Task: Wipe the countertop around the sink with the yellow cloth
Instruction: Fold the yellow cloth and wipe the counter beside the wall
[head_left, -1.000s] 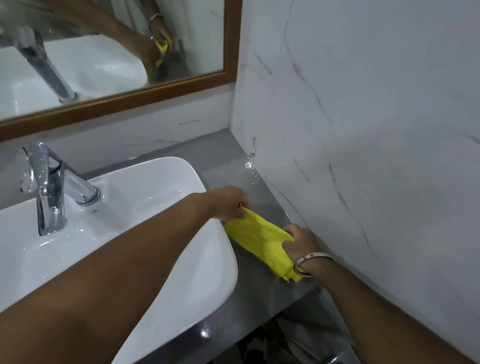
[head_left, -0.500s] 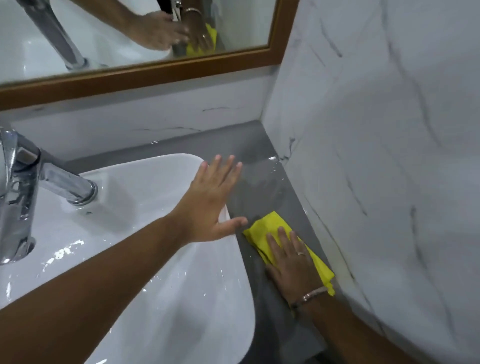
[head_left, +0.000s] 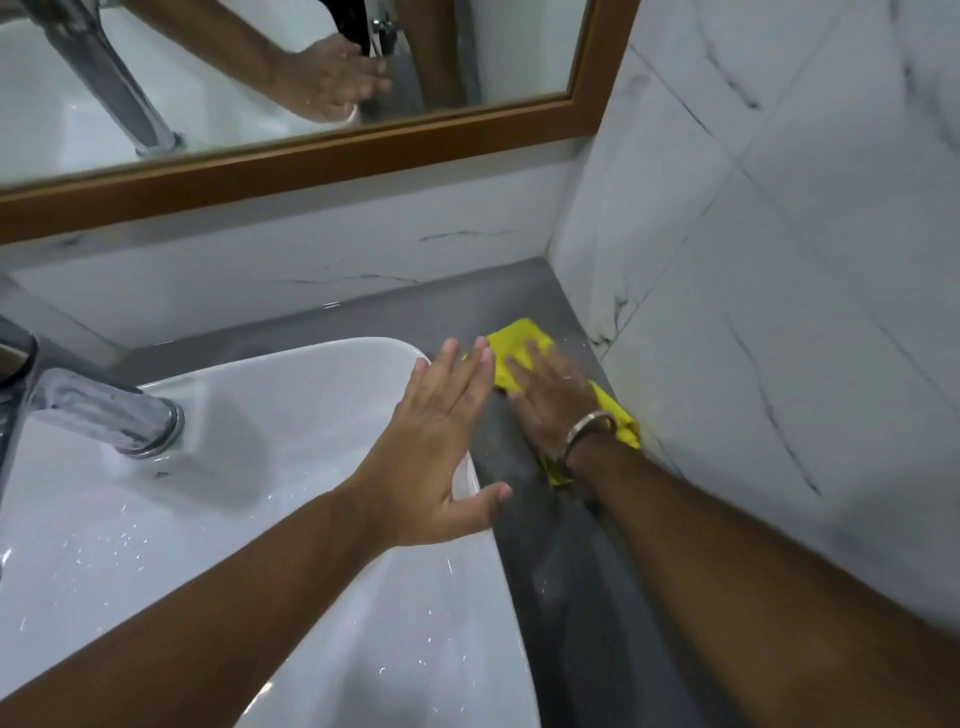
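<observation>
Right hand (head_left: 556, 400) flat on yellow cloth (head_left: 519, 348); left hand (head_left: 441, 441) spread, empty.

— Where's the cloth (head_left: 519, 348)?
— Flat on the grey counter (head_left: 566, 561), between sink (head_left: 322, 519) and marble wall (head_left: 779, 364), under the right hand (head_left: 553, 397), palm down.
— And the left hand (head_left: 441, 447)?
— Fingers spread, over the sink's right rim; touching or not, I can't tell.
</observation>
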